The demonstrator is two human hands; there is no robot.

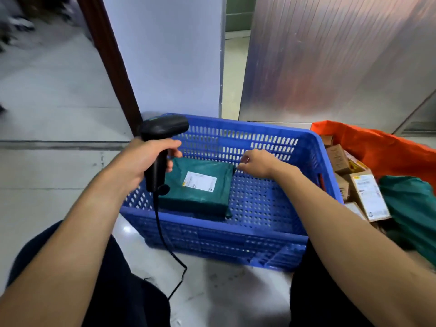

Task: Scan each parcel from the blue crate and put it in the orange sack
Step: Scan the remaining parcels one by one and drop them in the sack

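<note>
Right hand (256, 162) reaches down into the blue crate (236, 241), its fingers loosely curled at the far right corner of the green parcel (200, 201). Whether they already pinch the wrapping or only touch it cannot be told from this view. That parcel is the only one visible in the crate, lying flat on the perforated floor toward the left side with its white label (200, 182) facing up, which probably means it can be read where it lies. The left hand (146, 159) is wrapped round the handle of a black scanner (162, 131), held over the crate's left rim with the head pointing across the crate, seemingly ready for the label. Its cable (162, 232) hangs down in front of the crate. Just beside the crate on the right, the orange sack (382, 149) stands open, close enough for a short carry. It already holds cardboard boxes (368, 197) and another green bag (412, 208), so the job looks nearly finished.
</note>
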